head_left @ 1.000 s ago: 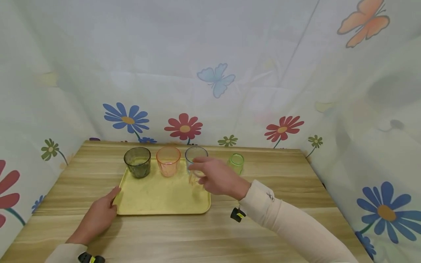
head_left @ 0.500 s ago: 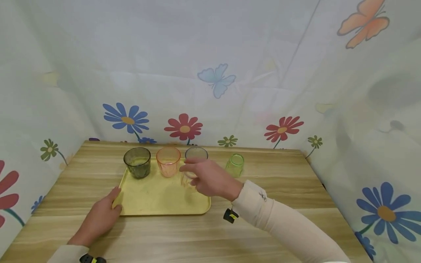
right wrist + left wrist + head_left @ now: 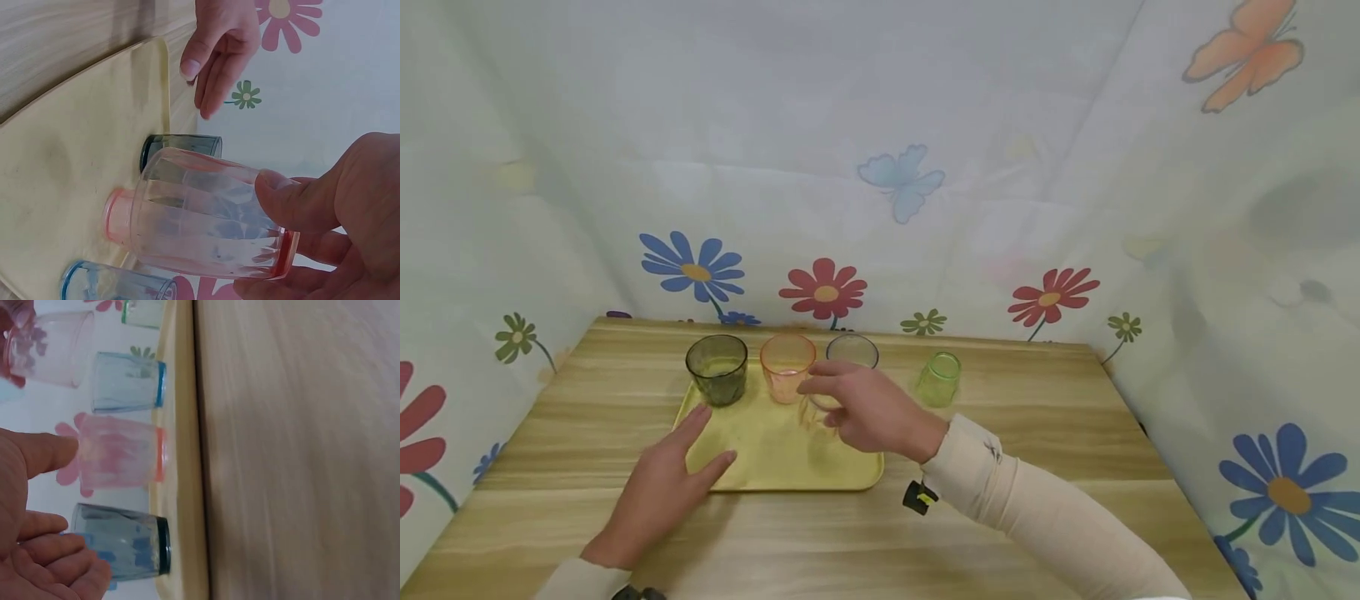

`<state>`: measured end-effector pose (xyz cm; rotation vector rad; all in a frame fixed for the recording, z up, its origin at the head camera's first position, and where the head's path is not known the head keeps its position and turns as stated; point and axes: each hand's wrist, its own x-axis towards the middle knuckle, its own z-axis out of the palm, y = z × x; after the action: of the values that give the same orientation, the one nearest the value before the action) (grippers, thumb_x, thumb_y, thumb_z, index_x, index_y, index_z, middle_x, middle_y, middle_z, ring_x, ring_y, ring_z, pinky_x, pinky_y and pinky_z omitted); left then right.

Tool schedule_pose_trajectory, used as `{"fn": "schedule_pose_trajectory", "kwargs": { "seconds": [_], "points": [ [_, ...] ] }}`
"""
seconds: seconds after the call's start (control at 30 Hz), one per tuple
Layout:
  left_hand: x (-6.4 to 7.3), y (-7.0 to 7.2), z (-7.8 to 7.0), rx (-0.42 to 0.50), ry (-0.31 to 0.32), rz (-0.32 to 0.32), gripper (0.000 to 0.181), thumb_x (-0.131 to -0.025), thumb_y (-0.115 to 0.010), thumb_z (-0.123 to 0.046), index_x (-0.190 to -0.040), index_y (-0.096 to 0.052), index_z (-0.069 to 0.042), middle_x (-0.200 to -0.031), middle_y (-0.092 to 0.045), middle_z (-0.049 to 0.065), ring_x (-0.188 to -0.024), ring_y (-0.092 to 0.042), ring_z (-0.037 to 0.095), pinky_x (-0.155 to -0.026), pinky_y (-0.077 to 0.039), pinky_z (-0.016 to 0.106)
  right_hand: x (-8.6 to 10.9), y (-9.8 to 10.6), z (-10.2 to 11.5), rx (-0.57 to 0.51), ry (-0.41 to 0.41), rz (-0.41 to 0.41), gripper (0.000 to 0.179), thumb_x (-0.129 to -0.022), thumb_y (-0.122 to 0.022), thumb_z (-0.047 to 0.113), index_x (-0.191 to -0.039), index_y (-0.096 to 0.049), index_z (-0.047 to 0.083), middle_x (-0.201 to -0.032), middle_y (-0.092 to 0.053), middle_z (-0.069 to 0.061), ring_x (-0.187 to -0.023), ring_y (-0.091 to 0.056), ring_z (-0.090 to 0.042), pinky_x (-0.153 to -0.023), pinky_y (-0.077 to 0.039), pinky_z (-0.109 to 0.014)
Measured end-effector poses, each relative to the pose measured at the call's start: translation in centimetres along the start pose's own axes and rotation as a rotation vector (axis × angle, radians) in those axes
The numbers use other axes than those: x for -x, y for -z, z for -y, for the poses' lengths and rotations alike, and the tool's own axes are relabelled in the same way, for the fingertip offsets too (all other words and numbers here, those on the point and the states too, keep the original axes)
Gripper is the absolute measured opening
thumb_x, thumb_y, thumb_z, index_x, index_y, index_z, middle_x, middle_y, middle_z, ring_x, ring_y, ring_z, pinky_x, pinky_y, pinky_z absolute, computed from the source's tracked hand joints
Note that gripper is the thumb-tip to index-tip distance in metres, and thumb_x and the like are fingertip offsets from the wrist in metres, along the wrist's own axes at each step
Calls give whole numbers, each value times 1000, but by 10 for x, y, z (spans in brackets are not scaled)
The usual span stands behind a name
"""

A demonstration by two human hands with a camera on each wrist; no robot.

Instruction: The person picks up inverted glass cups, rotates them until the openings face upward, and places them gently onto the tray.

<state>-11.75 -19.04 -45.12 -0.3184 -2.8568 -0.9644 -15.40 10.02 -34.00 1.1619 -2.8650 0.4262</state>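
My right hand [image 3: 876, 408] holds a clear tumbler with a reddish base [image 3: 206, 212] by its base end, mouth downward, over the yellow tray [image 3: 760, 471]. Fingers and thumb grip around that base in the right wrist view. My left hand [image 3: 655, 492] is spread, thumb apart from the fingers, over the tray's left edge and holds nothing. Three tumblers stand upright along the tray's far side: a dark grey one [image 3: 718, 385], a pink-orange one [image 3: 786, 385] and a blue one [image 3: 125, 384]. In the head view the right hand partly covers the blue one.
A green tumbler [image 3: 938, 381] stands upside down on the wooden table [image 3: 1030, 408], right of the tray. Behind the table's far edge hangs a white curtain [image 3: 760, 200] printed with flowers and butterflies.
My left hand has let go of the tray's left edge and moved right and forward, its fingers spreading. My right hand has shifted left with the held tumbler.
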Motion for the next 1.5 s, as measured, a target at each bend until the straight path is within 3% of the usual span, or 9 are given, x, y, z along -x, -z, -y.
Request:
{"fn": "schedule_pose_trajectory", "kwargs": {
  "seconds": [0.17, 0.33, 0.47, 0.73, 0.87, 1.1, 1.27, 1.37, 1.5],
  "points": [
    [-8, -3, -17, 55, -54, 6, 91, -94, -74, -52, -161, -37, -3, -163, -42, 23, -144, -47, 49, -108, -47, 66, -3, -1, 5, -8, 20, -35, 45, -96, -69, 5, -139, -67, 19, -149, -62, -6, -131, -65, -21, -105, -58, -36],
    [-17, -7, -29, 93, -128, -1, 94, -91, -77, -52, -161, -37, -4, -163, -44, 22, -143, -50, 47, -107, -49, 64, -5, -4, 10, -94, 10, -61, 47, -98, -70, 8, -143, -64, 17, -153, -59, -7, -133, -64, -22, -106, -57, -36],
    [-23, -11, -36, 110, -151, -2, 97, -87, -81, -51, -161, -38, -4, -161, -46, 23, -142, -52, 47, -106, -51, 64, -5, -8, 12, -163, -2, -91, 47, -98, -71, 9, -144, -63, 15, -154, -58, -9, -134, -64, -23, -105, -57, -37],
    [-30, -15, -41, 150, -203, -4, 95, -84, -86, -46, -161, -41, -14, -157, -53, 18, -139, -56, 44, -104, -52, 65, -2, -15, 9, -328, 1, -202, 47, -96, -72, 6, -142, -63, 11, -150, -61, -7, -143, -56, -25, -116, -50, -45],
    [-31, -17, -41, 191, -228, -24, 90, -84, -87, -42, -160, -45, -17, -156, -55, 16, -138, -57, 42, -103, -53, 64, 1, -19, 6, -413, 5, -233, 47, -96, -72, 4, -141, -63, 10, -147, -62, -6, -136, -60, -23, -113, -53, -43],
    [-35, -11, -43, 290, -222, -8, 84, -81, -90, -38, -153, -54, -16, -148, -62, 16, -129, -66, 36, -99, -58, 50, 4, -25, 4, -509, -7, -259, 47, -97, -69, 3, -143, -59, 8, -152, -58, -9, -141, -56, -25, -114, -52, -46],
    [-37, -3, -45, 323, -178, 9, 81, -79, -91, -41, -150, -58, -18, -142, -67, 16, -123, -70, 35, -97, -59, 48, 5, -27, 5, -410, -3, -273, 48, -100, -67, 7, -147, -56, 8, -160, -50, -12, -153, -44, -28, -122, -43, -48],
    [-39, 2, -47, 291, -164, 5, 83, -78, -92, -42, -149, -59, -13, -140, -68, 16, -122, -71, 36, -95, -60, 48, 5, -29, 7, -240, 38, -313, 48, -100, -67, 7, -147, -56, 8, -162, -48, -13, -154, -42, -30, -124, -40, -48],
    [-43, 7, -51, 232, -133, 6, 89, -77, -91, -48, -149, -58, -9, -140, -68, 15, -120, -71, 37, -93, -61, 50, 6, -34, 13, 65, 133, -384, 54, -97, -69, 4, -149, -55, 9, -162, -49, -13, -155, -40, -33, -127, -34, -50]
  ]
}}
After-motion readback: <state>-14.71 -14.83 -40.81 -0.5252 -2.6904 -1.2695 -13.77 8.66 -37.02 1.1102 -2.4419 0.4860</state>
